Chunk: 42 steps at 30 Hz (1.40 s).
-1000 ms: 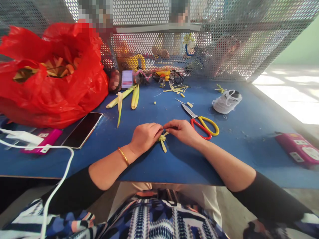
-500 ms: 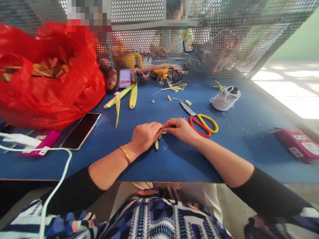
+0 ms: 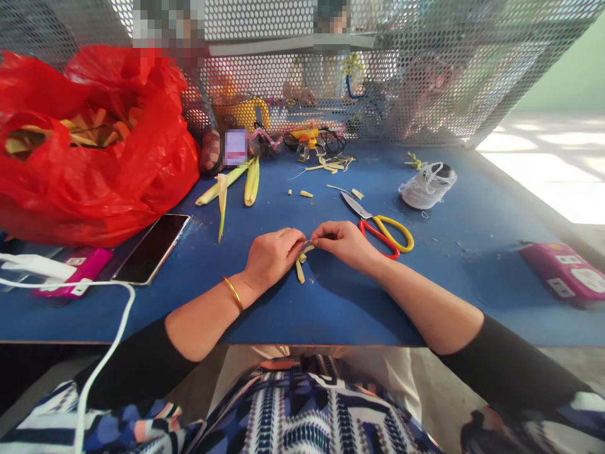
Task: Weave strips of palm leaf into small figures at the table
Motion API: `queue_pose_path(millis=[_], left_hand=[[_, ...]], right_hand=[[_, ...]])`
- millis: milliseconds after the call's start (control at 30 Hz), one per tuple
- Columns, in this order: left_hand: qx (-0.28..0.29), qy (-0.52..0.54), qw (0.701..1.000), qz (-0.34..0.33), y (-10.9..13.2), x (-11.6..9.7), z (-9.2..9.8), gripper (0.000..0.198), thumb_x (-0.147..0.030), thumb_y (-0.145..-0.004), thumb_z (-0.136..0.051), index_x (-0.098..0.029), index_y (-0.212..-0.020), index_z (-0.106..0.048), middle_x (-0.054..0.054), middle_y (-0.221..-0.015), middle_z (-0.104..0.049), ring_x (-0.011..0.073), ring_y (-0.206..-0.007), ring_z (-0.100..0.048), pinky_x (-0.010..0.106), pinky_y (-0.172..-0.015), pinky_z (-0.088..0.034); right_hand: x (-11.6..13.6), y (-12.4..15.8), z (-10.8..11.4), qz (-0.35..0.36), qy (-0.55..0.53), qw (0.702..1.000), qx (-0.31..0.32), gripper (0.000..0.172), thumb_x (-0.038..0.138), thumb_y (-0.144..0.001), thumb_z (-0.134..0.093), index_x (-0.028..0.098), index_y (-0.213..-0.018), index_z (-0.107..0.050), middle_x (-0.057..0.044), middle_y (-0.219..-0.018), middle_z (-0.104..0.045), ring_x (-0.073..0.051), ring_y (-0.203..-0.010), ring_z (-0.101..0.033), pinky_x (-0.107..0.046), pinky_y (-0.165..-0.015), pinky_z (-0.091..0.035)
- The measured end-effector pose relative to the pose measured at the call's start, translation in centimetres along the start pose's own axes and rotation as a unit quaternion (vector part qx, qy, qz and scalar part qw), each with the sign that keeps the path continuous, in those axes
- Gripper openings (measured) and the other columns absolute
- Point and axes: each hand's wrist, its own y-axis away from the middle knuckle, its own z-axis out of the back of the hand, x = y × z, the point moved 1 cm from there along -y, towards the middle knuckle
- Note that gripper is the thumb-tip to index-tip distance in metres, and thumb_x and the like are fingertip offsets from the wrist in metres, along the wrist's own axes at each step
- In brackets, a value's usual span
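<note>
My left hand (image 3: 275, 255), with a gold bangle at the wrist, is closed in a pinch on a small folded strip of corn husk (image 3: 300, 272). The strip's pale ends stick out below and to the right of the fingers. Close beside it, my right hand (image 3: 344, 244) pinches too, and a thin line shows between the two sets of fingertips. What the right fingers hold is too small to make out. Scissors (image 3: 380, 233) with one red and one yellow handle lie just right of the right hand, blades pointing away.
A red plastic bag (image 3: 161, 157) of husks stands at left, near a phone (image 3: 154, 249) and a white cable (image 3: 123, 315). Pale green husks (image 3: 252, 183) and scraps (image 3: 331, 165) lie farther back. A spool of white thread (image 3: 425, 189) and a magenta box (image 3: 564, 271) are at right.
My hands have drawn slightly apart, leaving a small gap between the fingertips, and more of the husk strip shows. One small scrap on the table has shifted left and turned.
</note>
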Motion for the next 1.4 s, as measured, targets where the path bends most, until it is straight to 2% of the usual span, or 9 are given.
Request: queue_pose_path(millis=[200, 433, 533, 700, 867, 1067, 1233, 1333, 1400], left_hand=[[0.005, 0.008, 1.0, 0.011, -0.1, 0.2, 0.4, 0.018, -0.027, -0.092, -0.051, -0.018, -0.085, -0.066, 0.004, -0.081, -0.071, 0.0148, -0.073, -0.062, 0.025, -0.065, -0.04], [0.05, -0.019, 0.996, 0.068, -0.6, 0.7, 1.2, 0.015, -0.02, -0.086, -0.056, -0.019, -0.076, -0.067, 0.003, -0.088, -0.069, 0.0168, -0.081, -0.061, 0.027, -0.067, -0.04], [0.069, -0.033, 0.994, 0.079, -0.8, 0.8, 1.2, 0.014, -0.02, -0.086, -0.056, -0.019, -0.077, -0.066, 0.004, -0.089, -0.068, 0.0177, -0.082, -0.06, 0.029, -0.067, -0.04], [0.071, -0.057, 0.992, 0.089, -0.7, 0.7, 0.8, 0.012, -0.019, -0.086, -0.055, -0.018, -0.077, -0.063, 0.005, -0.087, -0.066, 0.0188, -0.082, -0.059, 0.03, -0.068, -0.04], [0.072, -0.053, 0.993, 0.083, -0.8, 0.7, 0.8, 0.015, -0.019, -0.086, -0.052, -0.018, -0.075, -0.062, 0.006, -0.085, -0.064, 0.0196, -0.08, -0.057, 0.032, -0.069, -0.04], [0.07, 0.107, 0.987, 0.098, -1.6, 1.8, 0.9, 0.012, -0.02, -0.079, -0.057, -0.019, -0.067, -0.055, 0.002, -0.079, -0.061, 0.018, -0.08, -0.053, 0.032, -0.076, -0.041], [0.145, 0.344, 0.917, 0.14, -1.9, 2.4, 0.7, 0.014, -0.024, -0.076, -0.056, -0.017, -0.066, -0.05, 0.002, -0.082, -0.062, 0.0125, -0.071, -0.053, 0.027, -0.068, -0.043], [0.172, 0.412, 0.887, 0.119, -1.9, 2.4, 0.9, 0.02, -0.03, -0.077, -0.059, -0.017, -0.066, -0.049, 0.004, -0.085, -0.066, 0.0128, -0.074, -0.056, 0.027, -0.07, -0.044], [0.188, 0.415, 0.885, 0.096, -2.0, 2.3, 1.1, 0.021, -0.033, -0.079, -0.058, -0.017, -0.067, -0.049, 0.005, -0.085, -0.067, 0.0139, -0.076, -0.058, 0.027, -0.071, -0.044]], right_hand=[[0.1, 0.1, 0.5, 0.001, 0.021, 0.999, 0.037, 0.009, 0.024, -0.071, -0.059, 0.016, -0.07, -0.064, 0.003, -0.063, -0.058, -0.011, -0.061, -0.049, -0.025, -0.062, -0.037], [1.4, 0.9, 1.3, 0.082, 0.152, 0.963, 0.207, 0.01, 0.012, -0.071, -0.06, 0.017, -0.068, -0.067, 0.0, -0.075, -0.062, -0.013, -0.071, -0.058, -0.026, -0.069, -0.042], [1.5, 1.1, 1.2, 0.102, 0.161, 0.964, 0.186, 0.013, 0.009, -0.072, -0.057, 0.017, -0.07, -0.067, -0.001, -0.077, -0.061, -0.012, -0.069, -0.057, -0.025, -0.068, -0.043], [1.5, 1.0, 0.8, 0.146, 0.058, 0.981, 0.115, 0.01, 0.011, -0.072, -0.056, 0.016, -0.069, -0.064, -0.006, -0.094, -0.063, -0.014, -0.081, -0.059, -0.028, -0.075, -0.044], [0.7, 0.7, -0.2, 0.045, -0.113, 0.976, 0.18, 0.003, 0.016, -0.072, -0.053, 0.017, -0.071, -0.056, -0.006, -0.092, -0.067, -0.012, -0.071, -0.061, -0.027, -0.067, -0.046], [0.1, 0.4, -0.4, 0.047, -0.028, 0.99, 0.126, 0.006, 0.014, -0.073, -0.047, 0.019, -0.073, -0.05, 0.002, -0.068, -0.059, -0.012, -0.062, -0.056, -0.025, -0.061, -0.043], [0.1, 0.5, -0.2, 0.065, 0.039, 0.989, 0.124, 0.006, 0.014, -0.075, -0.046, 0.021, -0.074, -0.047, 0.003, -0.067, -0.057, -0.013, -0.063, -0.054, -0.026, -0.062, -0.041], [0.3, 0.6, -0.1, 0.082, 0.062, 0.987, 0.125, 0.007, 0.014, -0.075, -0.045, 0.021, -0.073, -0.046, 0.003, -0.067, -0.056, -0.013, -0.063, -0.051, -0.026, -0.062, -0.039], [0.6, 0.7, 0.0, 0.097, 0.091, 0.983, 0.124, 0.007, 0.014, -0.075, -0.045, 0.021, -0.073, -0.046, 0.004, -0.066, -0.054, -0.012, -0.062, -0.048, -0.025, -0.061, -0.037]])
